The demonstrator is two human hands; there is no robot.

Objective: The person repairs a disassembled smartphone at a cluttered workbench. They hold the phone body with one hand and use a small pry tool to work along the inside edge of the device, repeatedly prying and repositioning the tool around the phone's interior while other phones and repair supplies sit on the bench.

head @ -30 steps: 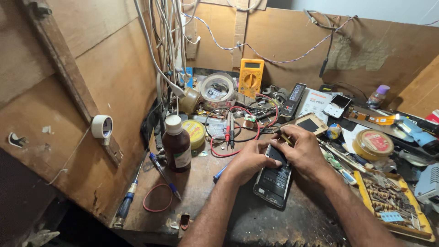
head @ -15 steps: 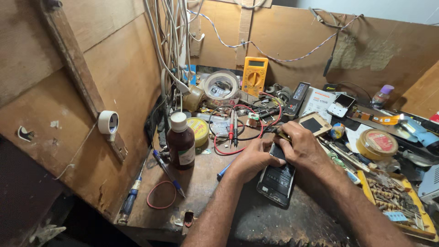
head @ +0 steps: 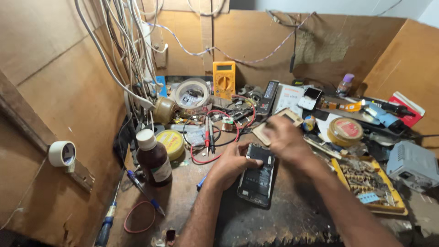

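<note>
An opened smartphone [head: 257, 179] with its back cover off lies on the dark work mat [head: 274, 219] in the middle of the bench. My left hand [head: 233, 163] rests on the phone's left edge, thumb on its top part. Blurred with motion, my right hand [head: 286, 139] hovers just above and right of the phone's top end; whether it holds anything small is unclear. A phone-sized flat part [head: 279, 121] lies just behind that hand.
A brown bottle [head: 153, 158] with a white cap, a yellow tin [head: 170, 142], red and black probe leads [head: 208, 137], a yellow multimeter [head: 224, 80], tape rolls [head: 192, 95] and a yellow parts tray [head: 370, 185] crowd the bench. Cables hang at the left wall. A blue screwdriver [head: 142, 192] lies front left.
The view has shifted closer. My right hand has lifted off the phone and moved up and to the right. My left hand stays on the phone.
</note>
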